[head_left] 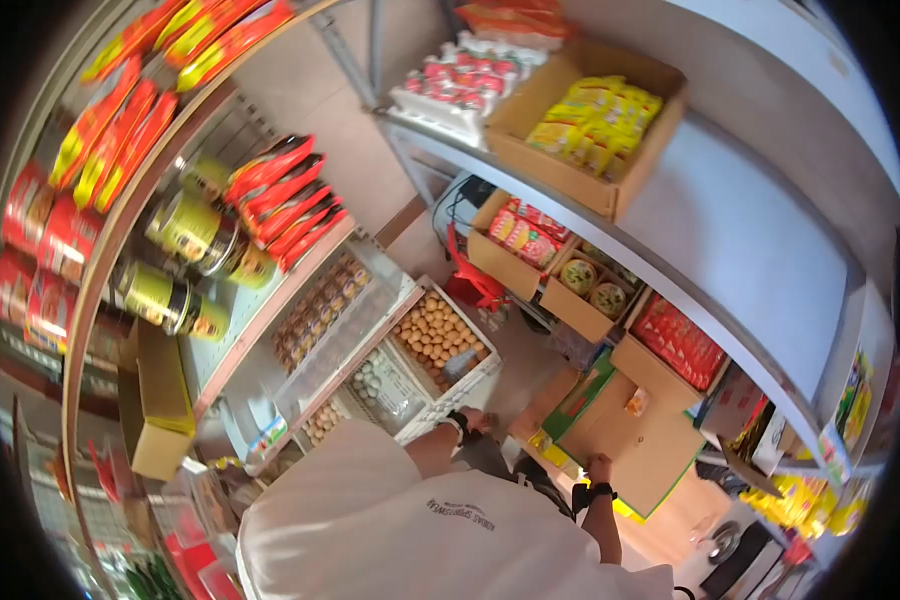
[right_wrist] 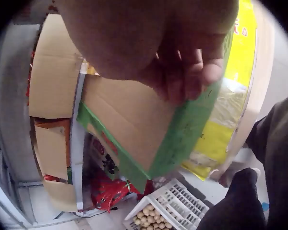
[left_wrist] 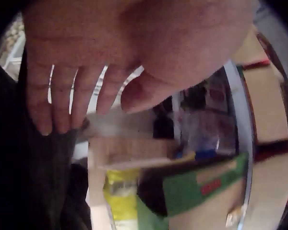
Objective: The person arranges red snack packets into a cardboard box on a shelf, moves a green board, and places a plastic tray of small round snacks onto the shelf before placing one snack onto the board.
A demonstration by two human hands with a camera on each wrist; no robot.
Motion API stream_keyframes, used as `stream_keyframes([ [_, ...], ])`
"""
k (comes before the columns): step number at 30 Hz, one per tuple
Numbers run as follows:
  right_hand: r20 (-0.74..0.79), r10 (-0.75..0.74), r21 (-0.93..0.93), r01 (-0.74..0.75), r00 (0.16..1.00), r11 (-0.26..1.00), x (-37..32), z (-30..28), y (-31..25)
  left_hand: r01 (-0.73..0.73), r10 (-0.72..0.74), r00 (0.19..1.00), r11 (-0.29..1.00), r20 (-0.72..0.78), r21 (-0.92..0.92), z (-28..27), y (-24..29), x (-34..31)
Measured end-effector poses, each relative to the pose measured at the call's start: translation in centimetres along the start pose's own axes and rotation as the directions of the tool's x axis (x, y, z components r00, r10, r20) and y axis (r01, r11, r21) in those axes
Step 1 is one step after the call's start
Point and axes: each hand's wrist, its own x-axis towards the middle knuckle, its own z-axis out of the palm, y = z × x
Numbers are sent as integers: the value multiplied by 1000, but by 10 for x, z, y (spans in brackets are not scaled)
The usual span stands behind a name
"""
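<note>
My left hand (head_left: 478, 420) hangs near my leg, beside the egg crates and holding nothing. In the left wrist view this left hand (left_wrist: 91, 62) has its fingers extended downward with slim gaps between them. My right hand (head_left: 599, 468) is at the near edge of a cardboard box (head_left: 660, 445) with green sides. The right wrist view shows the fingers of the right hand (right_wrist: 158, 48) curled at the green edge of that box (right_wrist: 125, 110). Yellow packaging (right_wrist: 216, 139) lies right along the box's green side. A small orange packet (head_left: 636, 402) rests on the brown cardboard.
White crates of brown eggs (head_left: 435, 335) and pale eggs (head_left: 372, 385) stand at the left. A metal shelf (head_left: 750, 250) overhangs several open cartons (head_left: 675, 345). A red plastic bag (head_left: 475, 285) sits behind the crates. Stocked shelves with cans (head_left: 195, 235) line the left.
</note>
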Motion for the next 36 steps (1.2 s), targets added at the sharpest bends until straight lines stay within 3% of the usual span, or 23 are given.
stream_keyframes([
  [1,6,-10,39,10,1000,999,9,0,-4,-19,20,999,1000,-25,16,-7,-6,-2],
  [3,17,-19,76,18,1000,997,16,-1,-27,-94,127,966,984,-223,151,-26,-22,10],
  [4,25,-26,72,24,999,997,20,6,-48,-128,-34,968,786,-250,-605,-29,-26,12],
  [5,35,-33,66,30,999,997,22,13,-71,-140,-151,977,99,-154,-985,-36,-24,5],
  [8,104,-171,-27,175,980,984,29,46,-125,-386,-122,914,24,-386,-922,-75,-8,-22],
  [10,262,-221,50,215,940,975,10,79,-180,-446,-57,891,76,-450,-892,-115,4,-68],
  [12,175,-247,-52,260,953,964,-3,124,-219,-531,-24,844,107,-536,-841,-145,14,-124],
  [13,239,-281,-45,300,929,953,-8,143,-233,-575,-15,815,105,-579,-812,-155,13,-143],
  [15,370,-340,-24,374,865,927,-15,181,-254,-657,-7,750,102,-661,-747,-169,1,-167],
  [19,575,-255,-35,335,778,942,-36,236,-272,-832,31,554,38,-832,-553,-165,-46,-161],
  [22,613,-284,-122,444,737,888,-40,257,-266,-851,-80,517,66,-852,-522,-158,-75,-186],
  [25,620,-214,-198,415,755,888,-43,264,-266,-785,-175,615,-46,-769,-618,-151,-107,-211],
  [26,614,-217,-219,428,759,877,-44,266,-268,-868,-237,491,-45,-838,-495,-149,-109,-213],
  [30,573,-203,-221,388,794,895,-45,277,-263,-768,-337,619,-70,-709,-637,-141,-128,-230],
  [33,581,-148,-216,326,800,920,-45,294,-255,-658,-332,745,-225,-578,-719,-131,-147,-224],
  [35,639,-96,-165,258,764,952,-51,308,-252,-636,-343,749,-611,-568,-471,-123,-155,-225],
  [36,658,-113,-172,296,744,940,-56,314,-252,-576,-346,752,-759,-561,-304,-121,-159,-226],
])
